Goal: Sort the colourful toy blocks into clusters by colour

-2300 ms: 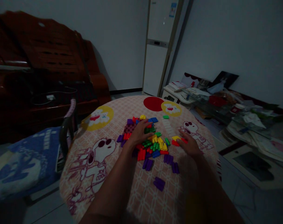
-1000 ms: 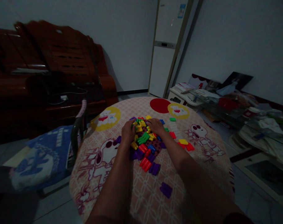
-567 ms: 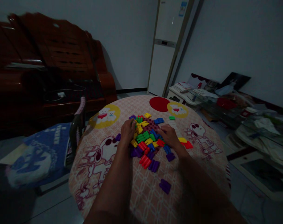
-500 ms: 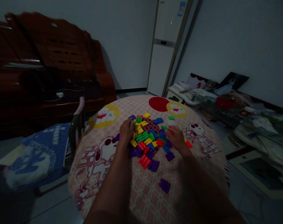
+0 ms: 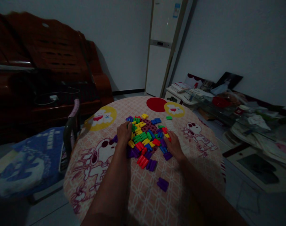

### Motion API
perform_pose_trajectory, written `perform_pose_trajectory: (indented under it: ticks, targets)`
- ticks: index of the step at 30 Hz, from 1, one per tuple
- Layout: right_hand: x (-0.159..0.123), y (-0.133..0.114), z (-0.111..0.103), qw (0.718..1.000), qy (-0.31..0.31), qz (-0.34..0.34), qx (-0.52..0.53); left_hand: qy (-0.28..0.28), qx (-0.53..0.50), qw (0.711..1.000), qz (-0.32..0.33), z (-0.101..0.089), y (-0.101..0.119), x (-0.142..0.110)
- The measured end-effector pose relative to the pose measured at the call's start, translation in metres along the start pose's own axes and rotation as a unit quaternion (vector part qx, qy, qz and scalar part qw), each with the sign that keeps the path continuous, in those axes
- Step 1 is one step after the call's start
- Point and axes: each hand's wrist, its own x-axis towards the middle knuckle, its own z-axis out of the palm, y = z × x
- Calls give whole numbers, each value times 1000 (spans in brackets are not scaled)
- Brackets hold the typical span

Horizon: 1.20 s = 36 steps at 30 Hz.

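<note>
A heap of small plastic blocks (image 5: 145,138) in red, yellow, green, blue and purple lies in the middle of a round table (image 5: 199,166) with a cartoon dog cloth. My left hand (image 5: 124,132) cups the heap's left side, fingers curled against the blocks. On the right side my right hand (image 5: 174,146) presses in, fingers stretched flat toward the heap. A dark checkered patch (image 5: 149,125) shows under the blocks. One purple block (image 5: 162,184) sits alone nearer to me.
A chair (image 5: 71,131) with a blue towel (image 5: 27,160) stands left of the table. A dark wooden sofa (image 5: 39,75) fills the left. A tall white air conditioner (image 5: 159,47) stands in the corner. Papers and clutter (image 5: 227,103) cover low furniture on the right.
My right hand swept loose red and yellow blocks from the right back into the heap. The left hand stayed at the heap's left side. The blocks are now packed tighter.
</note>
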Motion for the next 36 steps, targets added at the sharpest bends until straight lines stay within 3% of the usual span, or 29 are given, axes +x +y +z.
perform_pose_trajectory:
  ticks: [4,7,10,12,15,18,21,24,28,32,36]
  targets:
    - [17,-40,29,998,-45,-20,38,-13,-20,1000,-2,1,0,0]
    - [32,-53,38,993,-79,-42,75,21,-43,999,8,-3,0,1]
    - [56,-40,35,995,-29,-28,91,78,-59,993,73,-7,14,-2]
    - [77,-16,28,997,29,0,78,78,-79,985,133,-6,33,-10]
    - [111,24,17,995,83,51,36,-13,-120,965,232,8,70,-30]
    - [137,45,16,993,66,101,15,-77,-138,943,292,28,98,-52]
    - [146,36,26,994,-16,108,18,-116,-146,932,311,39,108,-65]
    - [137,12,40,989,-112,50,86,-131,-159,929,307,36,110,-67]
    - [113,-6,42,945,-191,6,265,-168,-178,921,304,19,116,-65]
    - [90,0,26,890,-122,125,421,-285,-154,880,349,8,136,-81]
    - [77,10,8,830,-28,201,519,-384,-47,819,424,17,154,-123]
